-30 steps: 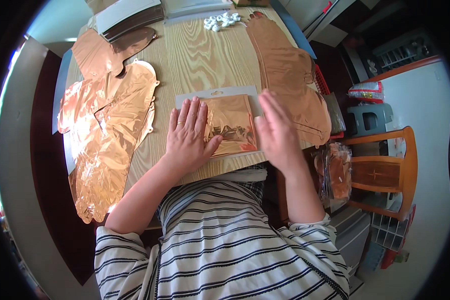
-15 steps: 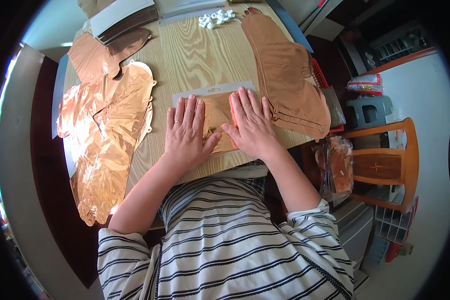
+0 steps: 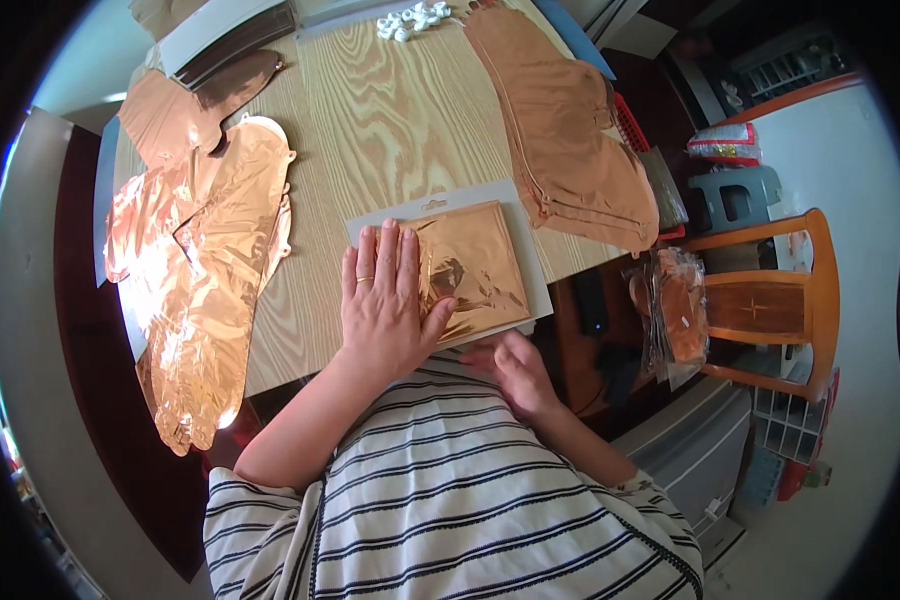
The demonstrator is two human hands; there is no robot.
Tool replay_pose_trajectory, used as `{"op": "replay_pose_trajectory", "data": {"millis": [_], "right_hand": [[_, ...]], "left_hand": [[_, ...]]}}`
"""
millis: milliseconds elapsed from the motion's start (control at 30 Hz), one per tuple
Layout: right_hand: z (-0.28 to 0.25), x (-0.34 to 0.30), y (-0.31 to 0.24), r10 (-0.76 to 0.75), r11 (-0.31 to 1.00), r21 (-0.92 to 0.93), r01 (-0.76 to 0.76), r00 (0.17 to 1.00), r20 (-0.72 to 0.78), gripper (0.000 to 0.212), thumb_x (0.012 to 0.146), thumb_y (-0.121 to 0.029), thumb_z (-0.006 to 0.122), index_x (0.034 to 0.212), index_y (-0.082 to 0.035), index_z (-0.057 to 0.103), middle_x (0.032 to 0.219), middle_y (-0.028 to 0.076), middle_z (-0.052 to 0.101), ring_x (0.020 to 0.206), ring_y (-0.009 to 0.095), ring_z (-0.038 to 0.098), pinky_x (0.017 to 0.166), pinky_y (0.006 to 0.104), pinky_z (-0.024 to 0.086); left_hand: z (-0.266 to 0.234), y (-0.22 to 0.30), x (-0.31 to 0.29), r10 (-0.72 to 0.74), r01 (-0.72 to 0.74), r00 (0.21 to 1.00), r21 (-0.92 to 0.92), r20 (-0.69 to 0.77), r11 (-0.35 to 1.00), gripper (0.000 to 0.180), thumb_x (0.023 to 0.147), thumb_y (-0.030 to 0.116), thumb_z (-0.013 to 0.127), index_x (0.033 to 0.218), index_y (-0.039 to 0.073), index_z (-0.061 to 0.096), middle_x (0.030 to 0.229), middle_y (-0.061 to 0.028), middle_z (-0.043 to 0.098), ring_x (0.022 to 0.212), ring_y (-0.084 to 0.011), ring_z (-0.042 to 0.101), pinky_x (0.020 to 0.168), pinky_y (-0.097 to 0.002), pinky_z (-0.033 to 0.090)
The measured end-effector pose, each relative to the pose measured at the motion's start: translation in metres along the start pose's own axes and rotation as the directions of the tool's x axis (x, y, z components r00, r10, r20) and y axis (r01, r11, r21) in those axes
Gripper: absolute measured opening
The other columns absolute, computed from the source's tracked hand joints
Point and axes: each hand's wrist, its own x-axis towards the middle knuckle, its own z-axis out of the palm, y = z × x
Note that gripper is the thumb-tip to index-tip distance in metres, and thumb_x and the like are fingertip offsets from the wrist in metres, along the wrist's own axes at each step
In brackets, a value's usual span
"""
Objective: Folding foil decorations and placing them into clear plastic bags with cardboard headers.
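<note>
A folded piece of shiny copper-gold foil (image 3: 485, 260) lies on a flat grey-white card (image 3: 530, 240) with a hanging slot at its far edge. My left hand (image 3: 385, 290) rests flat over the left side of the foil, fingers stretched out and a ring on one of them. Off the table's near edge, close to my body, is my right hand (image 3: 518, 375). Its fingers point left, slightly bent and a little blurred, and I see nothing in them. The near corner of the card sits above this hand.
Large flat copper foil balloons lie at the left (image 3: 215, 240) and the right (image 3: 570, 130) of the wooden table (image 3: 370, 130). Small white pieces (image 3: 410, 20) sit in a pile at the far side, near a box (image 3: 225, 45). A wooden chair (image 3: 770, 300) holds plastic-wrapped foil (image 3: 680, 300).
My right hand has left the foil and dropped back past the table edge. The card has turned slightly and shifted toward me. My left hand stays pressed on the foil.
</note>
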Motion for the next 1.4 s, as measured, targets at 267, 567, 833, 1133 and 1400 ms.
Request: {"op": "replay_pose_trajectory", "data": {"millis": [267,567,833,1133,1400], "right_hand": [[0.041,0.021,-0.010,0.028,0.997,0.071,-0.019,0.991,-0.133,0.034,0.103,-0.029,0.062,0.127,-0.004,0.060,0.111,0.004,0.069,0.091,0.014,0.068,0.069,0.0294,0.057],[0.048,0.018,-0.008,-0.009,0.999,0.033,0.017,0.975,-0.223,0.028,0.100,-0.022,0.066,0.122,-0.004,0.065,0.102,0.002,0.069,0.080,0.011,0.066,0.056,0.0257,0.053],[0.055,0.013,-0.028,-0.201,0.978,-0.083,0.192,0.973,-0.110,0.019,0.100,-0.016,0.067,0.106,0.001,0.072,0.090,-0.002,0.068,0.080,0.006,0.060,0.072,0.0235,0.049],[0.050,0.008,-0.034,-0.140,0.982,-0.130,0.140,0.990,0.012,0.015,0.100,-0.012,0.066,0.095,0.001,0.070,0.085,-0.002,0.065,0.078,0.006,0.057,0.071,0.0235,0.047],[0.054,0.010,-0.037,-0.116,0.992,-0.039,0.119,0.991,0.062,0.011,0.101,-0.011,0.064,0.098,0.000,0.066,0.088,-0.001,0.064,0.080,0.007,0.057,0.073,0.0234,0.046]], "left_hand": [[0.000,0.006,-0.016,0.004,-0.004,0.999,-0.001,-0.033,1.000,0.081,0.097,0.051,0.053,0.153,-0.005,0.036,0.159,-0.0271,0.033,0.150,-0.0457,0.025,0.122,-0.0568,0.015],[-0.023,-0.006,-0.008,-0.004,-0.003,0.999,-0.176,-0.038,0.984,0.064,0.095,0.039,0.061,0.145,0.001,0.049,0.148,-0.0222,0.046,0.138,-0.0411,0.041,0.117,-0.0538,0.027],[-0.078,-0.055,0.067,-0.107,0.285,0.928,-0.498,0.356,0.819,0.053,0.086,0.037,0.080,0.123,0.002,0.067,0.113,-0.0136,0.070,0.098,-0.0219,0.067,0.083,-0.0333,0.054],[-0.075,-0.070,0.089,0.130,0.427,0.742,-0.613,0.657,0.665,0.019,0.094,0.018,0.073,0.097,-0.001,0.074,0.079,0.0013,0.070,0.072,-0.0056,0.060,0.067,-0.0260,0.050],[-0.077,-0.074,0.080,0.097,0.432,0.779,-0.642,0.620,0.634,0.021,0.092,0.020,0.073,0.097,0.000,0.075,0.076,-0.0001,0.069,0.071,-0.0062,0.060,0.068,-0.0274,0.050]]}}
